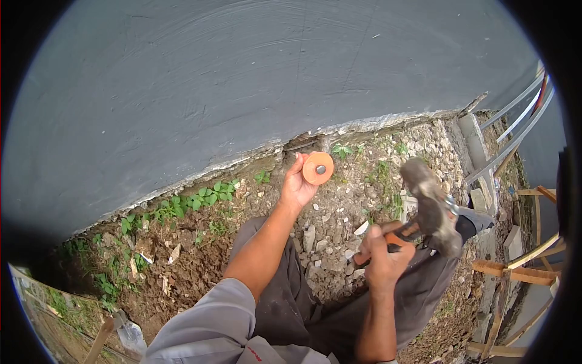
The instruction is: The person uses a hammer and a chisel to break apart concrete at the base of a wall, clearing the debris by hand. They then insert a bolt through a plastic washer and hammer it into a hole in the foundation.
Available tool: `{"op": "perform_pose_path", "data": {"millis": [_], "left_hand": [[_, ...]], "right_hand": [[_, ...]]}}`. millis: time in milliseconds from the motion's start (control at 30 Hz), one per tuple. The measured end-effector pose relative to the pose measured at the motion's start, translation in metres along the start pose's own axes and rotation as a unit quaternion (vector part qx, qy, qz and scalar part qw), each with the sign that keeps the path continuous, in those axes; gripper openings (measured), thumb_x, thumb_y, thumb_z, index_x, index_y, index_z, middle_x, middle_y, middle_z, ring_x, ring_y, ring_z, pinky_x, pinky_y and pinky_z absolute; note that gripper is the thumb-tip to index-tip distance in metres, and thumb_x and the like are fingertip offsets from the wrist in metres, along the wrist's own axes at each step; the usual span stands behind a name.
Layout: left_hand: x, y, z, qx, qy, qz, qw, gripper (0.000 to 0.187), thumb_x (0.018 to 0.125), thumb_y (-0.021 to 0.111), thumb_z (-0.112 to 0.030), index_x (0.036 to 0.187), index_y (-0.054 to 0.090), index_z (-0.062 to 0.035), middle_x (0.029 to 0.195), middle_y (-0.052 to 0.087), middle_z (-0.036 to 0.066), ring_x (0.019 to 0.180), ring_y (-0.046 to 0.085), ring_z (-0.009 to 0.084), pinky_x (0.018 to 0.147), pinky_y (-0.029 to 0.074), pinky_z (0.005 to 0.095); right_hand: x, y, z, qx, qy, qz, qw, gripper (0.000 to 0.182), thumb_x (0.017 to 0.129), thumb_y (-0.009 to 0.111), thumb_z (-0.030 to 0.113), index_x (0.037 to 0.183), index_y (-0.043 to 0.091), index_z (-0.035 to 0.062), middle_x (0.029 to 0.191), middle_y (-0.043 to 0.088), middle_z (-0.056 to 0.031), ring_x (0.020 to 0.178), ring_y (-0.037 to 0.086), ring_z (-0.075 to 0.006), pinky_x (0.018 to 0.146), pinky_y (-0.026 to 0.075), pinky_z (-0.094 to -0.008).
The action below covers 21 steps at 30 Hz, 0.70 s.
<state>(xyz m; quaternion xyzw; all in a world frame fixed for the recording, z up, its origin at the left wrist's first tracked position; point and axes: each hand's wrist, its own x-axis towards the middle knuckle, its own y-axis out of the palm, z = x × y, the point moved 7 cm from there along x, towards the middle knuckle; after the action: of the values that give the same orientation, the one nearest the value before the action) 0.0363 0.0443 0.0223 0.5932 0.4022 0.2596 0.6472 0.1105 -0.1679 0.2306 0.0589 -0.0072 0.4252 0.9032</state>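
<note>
My left hand (296,189) is wrapped round a chisel (313,171) with a round orange hand guard. Its grey metal striking end faces up at me, while the shaft and tip are hidden beneath the guard. The chisel is near the broken lower edge of the grey wall (242,79). To the right, my right hand (387,261) grips the orange and black handle of a club hammer (429,209). The hammer's heavy, dirt-coated head is raised above my right leg and a little blurred. Hammer and chisel are apart.
Rubble and soil (327,224) cover the ground below the wall. Green plants (200,199) grow along its base. Metal channels (515,130) lean at the right, above wooden boards (515,271). A shovel (128,332) lies at the lower left.
</note>
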Motion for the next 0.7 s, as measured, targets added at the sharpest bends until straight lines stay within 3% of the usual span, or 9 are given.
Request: {"op": "perform_pose_path", "data": {"millis": [67,167,233,267,300,400,533,567,700], "left_hand": [[-0.003,0.005,-0.006,-0.024,-0.003,0.010,1.000,0.025,0.095,0.054,-0.031,0.100,0.059,-0.0072,0.103,0.064,0.008,0.098,0.061,0.0219,0.094,0.049,0.0424],[-0.002,0.005,-0.006,-0.041,-0.001,0.020,0.999,0.026,0.096,0.053,-0.031,0.102,0.058,-0.0065,0.104,0.064,0.008,0.098,0.061,0.0217,0.094,0.049,0.0420],[0.004,-0.004,-0.007,-0.036,0.001,0.022,0.999,0.026,0.096,0.053,-0.031,0.102,0.058,-0.0059,0.104,0.064,0.009,0.098,0.061,0.0216,0.093,0.049,0.0411],[0.009,-0.011,-0.007,-0.015,-0.012,0.023,1.000,0.023,0.095,0.054,-0.030,0.099,0.058,-0.0074,0.107,0.064,0.009,0.101,0.061,0.0223,0.095,0.049,0.0419],[0.009,-0.014,-0.002,0.005,-0.025,0.022,0.999,0.021,0.095,0.054,-0.029,0.096,0.059,-0.0089,0.110,0.064,0.010,0.105,0.060,0.0230,0.097,0.048,0.0427],[-0.009,-0.014,-0.001,0.007,0.001,-0.015,1.000,0.022,0.096,0.053,-0.031,0.095,0.058,-0.0097,0.100,0.064,0.006,0.098,0.062,0.0219,0.093,0.050,0.0422],[0.005,-0.011,-0.005,-0.018,-0.003,0.006,1.000,0.020,0.096,0.053,-0.029,0.093,0.058,-0.0094,0.098,0.064,0.006,0.099,0.062,0.0216,0.093,0.050,0.0423],[0.006,-0.011,-0.008,-0.017,-0.001,0.004,1.000,0.020,0.096,0.053,-0.029,0.093,0.058,-0.0094,0.098,0.064,0.006,0.099,0.062,0.0216,0.093,0.050,0.0423],[0.006,-0.018,-0.007,-0.051,0.001,-0.005,0.999,0.027,0.097,0.050,-0.031,0.099,0.056,-0.0050,0.101,0.063,0.009,0.097,0.062,0.0240,0.092,0.051,0.0439]], "right_hand": [[0.005,0.001,0.076,0.066,-0.284,0.004,0.956,0.024,0.092,0.056,0.014,0.076,0.042,0.0027,0.064,0.047,-0.0066,0.053,0.047,-0.0123,0.048,0.043,-0.0265],[0.004,-0.006,0.083,0.182,-0.427,-0.086,0.882,0.022,0.094,0.050,0.013,0.077,0.041,0.0038,0.066,0.047,-0.0066,0.055,0.047,-0.0139,0.052,0.044,-0.0306],[0.009,0.022,-0.029,-0.064,-0.199,-0.055,0.976,0.025,0.091,0.054,0.014,0.072,0.043,0.0032,0.063,0.048,-0.0050,0.054,0.047,-0.0138,0.049,0.041,-0.0303],[0.015,0.019,-0.127,-0.244,0.059,0.090,0.964,0.027,0.086,0.062,0.013,0.067,0.047,0.0032,0.057,0.047,-0.0018,0.052,0.045,-0.0116,0.048,0.038,-0.0296],[0.003,0.022,-0.147,-0.245,0.254,0.058,0.934,0.026,0.081,0.068,0.012,0.064,0.050,0.0037,0.053,0.043,0.0023,0.050,0.042,-0.0091,0.047,0.035,-0.0293],[-0.019,0.016,-0.143,-0.170,0.210,0.055,0.961,0.025,0.081,0.069,0.013,0.065,0.051,0.0036,0.055,0.044,0.0028,0.051,0.040,-0.0077,0.047,0.033,-0.0280],[-0.004,0.001,-0.024,-0.139,-0.008,0.026,0.990,0.023,0.083,0.068,0.008,0.069,0.050,0.0039,0.059,0.046,0.0017,0.053,0.040,-0.0059,0.047,0.033,-0.0245],[-0.003,0.008,0.020,-0.008,-0.080,0.017,0.997,0.018,0.086,0.063,0.006,0.076,0.048,0.0022,0.061,0.049,-0.0040,0.053,0.044,-0.0084,0.048,0.039,-0.0259],[0.003,0.009,0.084,0.164,-0.406,-0.020,0.899,0.021,0.093,0.051,0.009,0.078,0.039,0.0032,0.067,0.048,-0.0088,0.058,0.046,-0.0149,0.052,0.045,-0.0325]]}}
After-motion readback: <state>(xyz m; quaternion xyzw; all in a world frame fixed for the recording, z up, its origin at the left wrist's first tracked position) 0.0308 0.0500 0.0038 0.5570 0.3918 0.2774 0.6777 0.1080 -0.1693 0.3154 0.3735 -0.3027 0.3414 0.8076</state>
